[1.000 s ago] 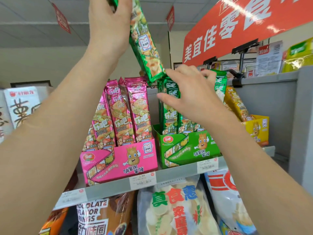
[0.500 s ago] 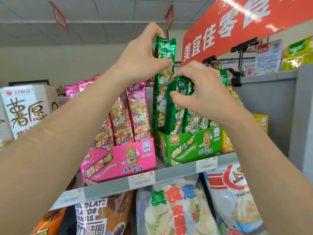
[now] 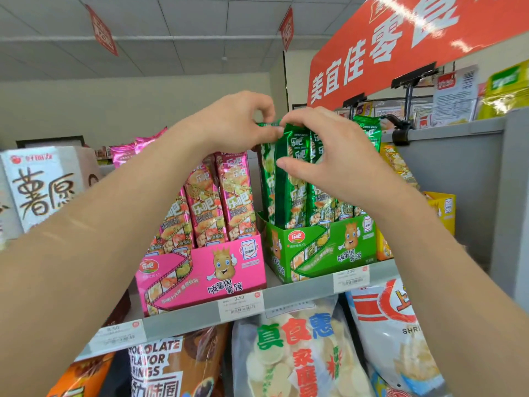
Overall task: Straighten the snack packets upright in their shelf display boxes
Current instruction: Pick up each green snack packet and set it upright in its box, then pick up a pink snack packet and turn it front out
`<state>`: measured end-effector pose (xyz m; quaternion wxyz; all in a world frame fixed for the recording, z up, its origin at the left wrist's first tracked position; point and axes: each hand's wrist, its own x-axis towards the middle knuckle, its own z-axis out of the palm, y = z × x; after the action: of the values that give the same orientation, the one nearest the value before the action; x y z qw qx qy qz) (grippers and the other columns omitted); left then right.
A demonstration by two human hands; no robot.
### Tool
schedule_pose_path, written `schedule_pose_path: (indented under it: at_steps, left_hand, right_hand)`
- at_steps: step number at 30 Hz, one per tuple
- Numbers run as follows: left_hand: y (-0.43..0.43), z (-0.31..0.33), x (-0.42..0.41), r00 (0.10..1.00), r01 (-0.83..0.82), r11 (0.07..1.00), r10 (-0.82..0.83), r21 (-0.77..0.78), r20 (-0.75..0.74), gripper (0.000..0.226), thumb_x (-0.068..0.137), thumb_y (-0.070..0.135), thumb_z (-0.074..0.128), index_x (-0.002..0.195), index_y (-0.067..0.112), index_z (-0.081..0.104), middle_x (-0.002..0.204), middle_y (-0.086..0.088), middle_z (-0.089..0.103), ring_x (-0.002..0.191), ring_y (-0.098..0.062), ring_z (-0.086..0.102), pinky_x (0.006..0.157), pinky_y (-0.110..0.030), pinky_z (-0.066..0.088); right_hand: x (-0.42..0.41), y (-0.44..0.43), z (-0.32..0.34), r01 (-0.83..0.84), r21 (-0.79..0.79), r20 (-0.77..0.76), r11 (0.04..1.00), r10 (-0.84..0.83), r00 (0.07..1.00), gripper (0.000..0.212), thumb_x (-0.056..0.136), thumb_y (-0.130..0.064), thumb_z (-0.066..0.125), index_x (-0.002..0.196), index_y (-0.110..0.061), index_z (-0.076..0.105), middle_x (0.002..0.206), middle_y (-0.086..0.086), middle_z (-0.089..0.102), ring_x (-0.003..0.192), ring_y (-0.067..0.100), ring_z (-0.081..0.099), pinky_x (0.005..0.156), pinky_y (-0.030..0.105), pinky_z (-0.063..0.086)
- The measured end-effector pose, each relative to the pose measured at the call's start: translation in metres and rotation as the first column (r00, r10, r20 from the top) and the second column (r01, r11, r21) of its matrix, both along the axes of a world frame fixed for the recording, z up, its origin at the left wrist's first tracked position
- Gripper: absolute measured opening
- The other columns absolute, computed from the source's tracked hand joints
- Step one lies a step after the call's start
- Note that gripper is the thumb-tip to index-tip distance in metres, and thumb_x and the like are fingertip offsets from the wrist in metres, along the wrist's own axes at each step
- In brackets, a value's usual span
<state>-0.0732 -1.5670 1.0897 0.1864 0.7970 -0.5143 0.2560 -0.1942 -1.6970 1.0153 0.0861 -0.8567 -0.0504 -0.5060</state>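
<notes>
up top, the left hand (image 3: pixel 237 124) pinches the top edge of one of the green packets (image 3: pixel 290 179) between thumb and curled fingertips. the right hand (image 3: pixel 329 156), at its 3 o'clock, curls its fingers over the tops of that row, thumb laid across a packet's front. they stand nearly upright in the green display box (image 3: pixel 323 247) on the shelf (image 3: pixel 300 287), at 3 o'clock of the pink display box (image 3: pixel 200 270), whose pink packets (image 3: pixel 232 193) tilt slightly.

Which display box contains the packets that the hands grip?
The green display box, right of the pink box: the left hand and right hand hold its green packets near their tops.
</notes>
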Motion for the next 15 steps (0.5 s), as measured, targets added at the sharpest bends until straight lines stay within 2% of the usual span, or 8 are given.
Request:
schedule_pose_path:
  at_steps: [2,4,5,7,9,12,15]
  left_hand:
    - [0.000,0.001,-0.001,1.000,-0.004,0.997,0.005,0.082,-0.005,0.015,0.091,0.032,0.064,0.079,0.026,0.058,0.080,0.007,0.065,0.067,-0.008,0.055,0.066,-0.027,0.039]
    - [0.002,0.004,-0.003,1.000,-0.013,0.992,0.014,0.127,-0.004,0.017,0.094,0.030,0.060,0.078,0.024,0.061,0.079,0.007,0.066,0.066,-0.004,0.055,0.066,-0.026,0.039]
    - [0.003,0.005,-0.005,1.000,-0.015,0.990,0.015,0.139,0.005,0.022,0.096,0.031,0.057,0.077,0.022,0.061,0.070,0.008,0.061,0.057,0.001,0.050,0.061,-0.025,0.037]
    - [0.004,0.009,-0.010,0.999,-0.021,0.988,0.017,0.156,0.030,0.033,0.100,0.028,0.050,0.073,0.010,0.058,0.054,0.003,0.043,0.040,-0.004,0.037,0.048,-0.022,0.031]
    - [0.007,0.013,-0.014,0.997,-0.046,0.981,0.035,0.188,0.062,0.027,0.098,0.020,0.052,0.076,0.008,0.062,0.051,0.002,0.039,0.036,-0.006,0.033,0.039,-0.017,0.026]
    - [0.009,0.013,-0.019,0.996,-0.053,0.979,0.037,0.196,0.087,0.015,0.091,0.013,0.058,0.082,0.015,0.071,0.053,0.003,0.050,0.042,-0.005,0.041,0.043,-0.018,0.032]
    - [0.008,0.006,-0.022,0.983,-0.066,0.990,0.043,0.127,0.178,0.013,0.088,0.012,0.061,0.091,0.015,0.074,0.065,-0.004,0.060,0.061,-0.019,0.051,0.053,-0.027,0.035]
  right_hand:
    - [0.002,-0.001,-0.001,0.021,-0.029,-0.005,0.999,-0.021,1.000,0.053,0.086,-0.043,0.068,0.133,-0.024,0.053,0.125,-0.001,0.060,0.117,0.022,0.054,0.101,0.048,0.041]
    - [0.003,-0.002,-0.004,0.048,-0.074,-0.008,0.996,-0.049,0.999,0.056,0.092,-0.042,0.062,0.141,-0.019,0.048,0.136,0.004,0.057,0.126,0.025,0.049,0.107,0.047,0.037]
    - [0.004,-0.002,-0.005,0.063,-0.102,-0.014,0.993,-0.065,0.998,0.056,0.095,-0.039,0.059,0.144,-0.015,0.045,0.141,0.006,0.054,0.132,0.026,0.045,0.111,0.046,0.033]
    - [0.005,-0.003,-0.007,0.098,-0.169,-0.034,0.981,-0.105,0.994,0.055,0.099,-0.033,0.053,0.148,-0.013,0.038,0.148,0.007,0.046,0.141,0.024,0.035,0.116,0.045,0.025]
    - [0.006,-0.002,-0.008,0.145,-0.217,-0.043,0.965,-0.158,0.986,0.057,0.099,-0.029,0.054,0.151,-0.018,0.033,0.152,0.002,0.043,0.145,0.018,0.028,0.118,0.046,0.018]
    - [0.006,0.003,-0.007,0.143,-0.204,0.005,0.968,-0.145,0.989,0.060,0.092,-0.029,0.064,0.146,-0.022,0.037,0.145,-0.001,0.049,0.139,0.018,0.037,0.114,0.044,0.024]
    - [0.004,0.007,-0.015,0.112,-0.137,0.129,0.984,-0.094,0.987,0.059,0.084,-0.029,0.073,0.136,-0.017,0.049,0.143,0.004,0.047,0.135,0.023,0.041,0.109,0.043,0.032]
